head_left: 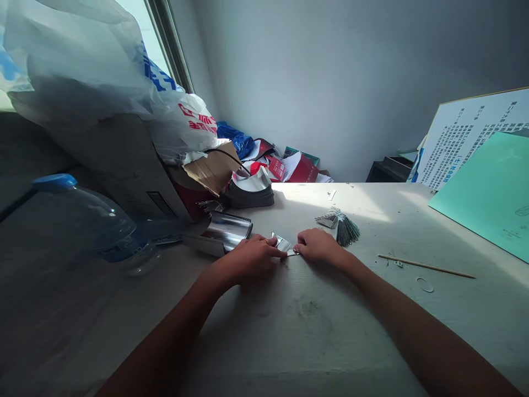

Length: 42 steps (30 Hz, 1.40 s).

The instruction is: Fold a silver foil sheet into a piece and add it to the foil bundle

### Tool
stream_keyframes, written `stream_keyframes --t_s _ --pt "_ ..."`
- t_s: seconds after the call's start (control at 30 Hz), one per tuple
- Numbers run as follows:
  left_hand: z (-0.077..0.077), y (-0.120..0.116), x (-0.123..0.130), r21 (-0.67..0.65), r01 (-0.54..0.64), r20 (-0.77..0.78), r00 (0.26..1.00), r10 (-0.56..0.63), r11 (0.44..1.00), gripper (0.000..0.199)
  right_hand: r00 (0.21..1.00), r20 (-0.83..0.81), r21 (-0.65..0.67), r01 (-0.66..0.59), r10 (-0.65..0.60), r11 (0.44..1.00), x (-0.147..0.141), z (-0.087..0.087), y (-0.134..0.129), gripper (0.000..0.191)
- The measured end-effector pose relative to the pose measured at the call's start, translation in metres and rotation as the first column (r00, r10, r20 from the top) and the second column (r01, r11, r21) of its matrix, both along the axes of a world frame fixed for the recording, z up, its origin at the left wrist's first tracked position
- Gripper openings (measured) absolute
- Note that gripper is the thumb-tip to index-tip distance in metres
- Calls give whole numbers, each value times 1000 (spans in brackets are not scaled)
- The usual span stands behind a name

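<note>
Curled fingers of the left hand (259, 252) and right hand (316, 244) are nearly closed, pinching a small silvery foil strip (282, 244) between them.

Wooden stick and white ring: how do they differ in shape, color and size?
The wooden stick is straight, while the white ring is a loop. The wooden stick is tan; the white ring is white. The wooden stick is much longer than the white ring is wide. Both are thin and lie on the table.
</note>
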<state>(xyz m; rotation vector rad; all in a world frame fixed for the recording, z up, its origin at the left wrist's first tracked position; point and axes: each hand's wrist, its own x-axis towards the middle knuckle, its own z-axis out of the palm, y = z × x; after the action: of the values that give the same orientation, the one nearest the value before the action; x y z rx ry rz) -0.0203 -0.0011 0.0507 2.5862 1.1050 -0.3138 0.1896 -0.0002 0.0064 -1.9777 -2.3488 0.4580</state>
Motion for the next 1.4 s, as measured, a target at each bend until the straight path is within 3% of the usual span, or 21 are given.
stream_keyframes --t_s 0.2,0.7,1.07,1.4 --pt "3 -1 -1 -32 5 -37 999 -6 999 62 1000 5 7 3 -3 1000 0 -1 0 26" --pt "-2 0 -2 -15 5 0 1000 -5 1000 45 1000 18 5 -2 2 1000 0 2 0 27" --pt "3 -3 -2 9 24 -12 1000 -24 1000 57 1000 16 5 5 -5 1000 0 2 0 26" --pt "-2 -3 1 60 34 -14 999 -34 998 39 999 21 -14 25 -24 1000 -2 3 1 25"
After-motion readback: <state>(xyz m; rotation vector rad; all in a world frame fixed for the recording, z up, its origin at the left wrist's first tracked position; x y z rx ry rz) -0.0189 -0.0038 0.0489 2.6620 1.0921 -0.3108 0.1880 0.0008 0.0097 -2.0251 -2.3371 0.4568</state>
